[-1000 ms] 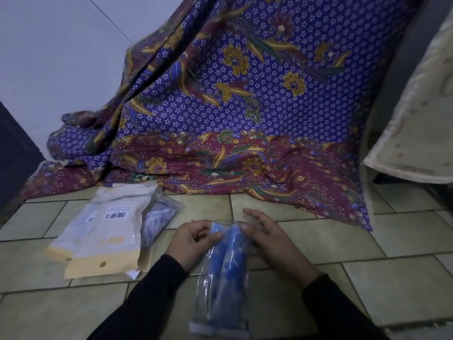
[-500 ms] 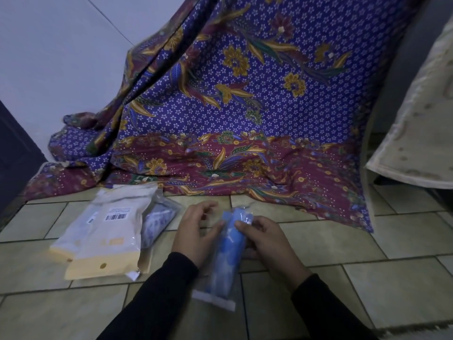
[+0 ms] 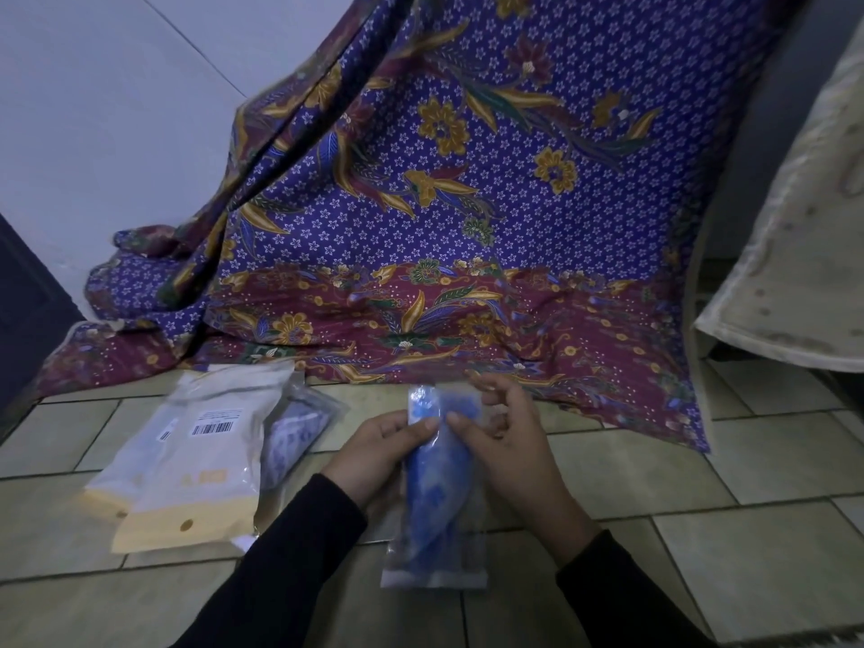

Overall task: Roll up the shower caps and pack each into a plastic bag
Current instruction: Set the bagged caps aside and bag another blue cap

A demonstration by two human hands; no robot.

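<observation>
A rolled blue shower cap [image 3: 437, 479] sits inside a clear plastic bag [image 3: 432, 570] that I hold upright above the tiled floor. My left hand [image 3: 374, 453] grips the bag's left side near the top, thumb on the front. My right hand [image 3: 509, 441] pinches the bag's upper right edge with thumb and forefinger, the other fingers spread behind it. The bag's white bottom strip hangs toward me.
To the left on the tiles [image 3: 701, 460] lie a stack of white and yellow packets [image 3: 196, 456] with a barcode label and a clear bag of patterned caps [image 3: 294, 430]. A purple batik cloth [image 3: 467, 203] drapes behind. A pale mat [image 3: 804, 226] leans at right.
The bagged cap has been turned and raised, its top now farther from me. Both hands have shifted from the bag's upper sides to pinching its top part.
</observation>
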